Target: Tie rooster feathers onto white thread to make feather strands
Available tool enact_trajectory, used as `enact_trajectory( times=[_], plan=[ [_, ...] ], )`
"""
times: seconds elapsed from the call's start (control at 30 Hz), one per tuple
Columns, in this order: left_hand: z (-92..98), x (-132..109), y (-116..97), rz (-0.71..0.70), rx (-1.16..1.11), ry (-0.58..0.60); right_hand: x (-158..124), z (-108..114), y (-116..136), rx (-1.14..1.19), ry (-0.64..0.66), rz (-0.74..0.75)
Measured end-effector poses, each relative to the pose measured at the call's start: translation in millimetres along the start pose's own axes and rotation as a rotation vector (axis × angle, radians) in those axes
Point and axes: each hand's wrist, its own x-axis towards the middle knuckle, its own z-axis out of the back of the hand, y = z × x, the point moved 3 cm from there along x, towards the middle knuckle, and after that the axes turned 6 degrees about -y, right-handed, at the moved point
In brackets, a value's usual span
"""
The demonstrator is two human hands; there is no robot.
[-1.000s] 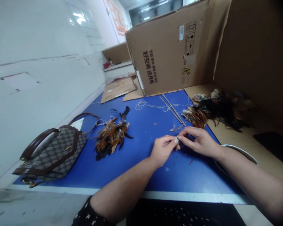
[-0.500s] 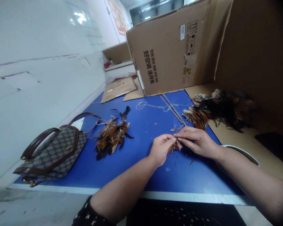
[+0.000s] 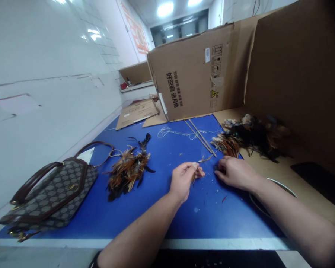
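My left hand (image 3: 182, 181) is closed in a pinch over the blue table. Between thumb and fingertips it grips a small brownish feather (image 3: 193, 180), mostly hidden by the fingers. To its right, my right hand (image 3: 236, 173) is low over the table with its fingers curled inward; whatever may be in them is hidden. A loose thin feather (image 3: 206, 159) lies just beyond the two hands. A heap of brown and black feathers (image 3: 128, 167) is on the left of the table. A bigger feather pile (image 3: 229, 145) lies behind my right hand.
A patterned handbag (image 3: 58, 193) stands at the left by the wall. Two thin sticks (image 3: 199, 137) and tangled pale thread (image 3: 170, 132) lie toward the back. A large cardboard box (image 3: 195, 82) rises behind. A white-rimmed round object (image 3: 280, 186) is partly under my right forearm.
My right hand has drawn away from the left hand to the right, and its fingers have curled in. My left hand keeps its pinch. The whole view has shifted slightly.
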Motion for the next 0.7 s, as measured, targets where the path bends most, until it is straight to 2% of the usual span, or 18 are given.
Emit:
enact_trajectory(
  times=[0.1, 0.27, 0.33, 0.5, 0.6, 0.7],
  plan=[
    [-1.5, -0.3, -1.0, -0.001, -0.006, -0.004, 0.6, -4.2, 3.7, 0.086, 0.011, 0.037],
    [-5.0, -2.0, 3.2, 0.006, 0.021, 0.019, 1.7, 4.2, 13.0, 0.566, -0.18, 0.153],
    [-6.5, -2.8, 6.2, 0.003, 0.041, 0.038, 0.2, 8.0, 19.4, 0.692, -0.212, 0.163],
    [-7.1, -4.5, 12.5, -0.048, 0.1, 0.05, -2.7, 6.1, 32.8, 0.824, -0.114, 0.128],
    [-5.9, -5.9, 14.6, -0.078, 0.119, 0.048, -3.1, 2.6, 32.4, 0.862, -0.083, 0.088],
    [-6.8, -7.9, 16.2, -0.076, 0.101, 0.103, -3.9, 0.0, 30.2, 0.898, -0.054, 0.046]
  ],
)
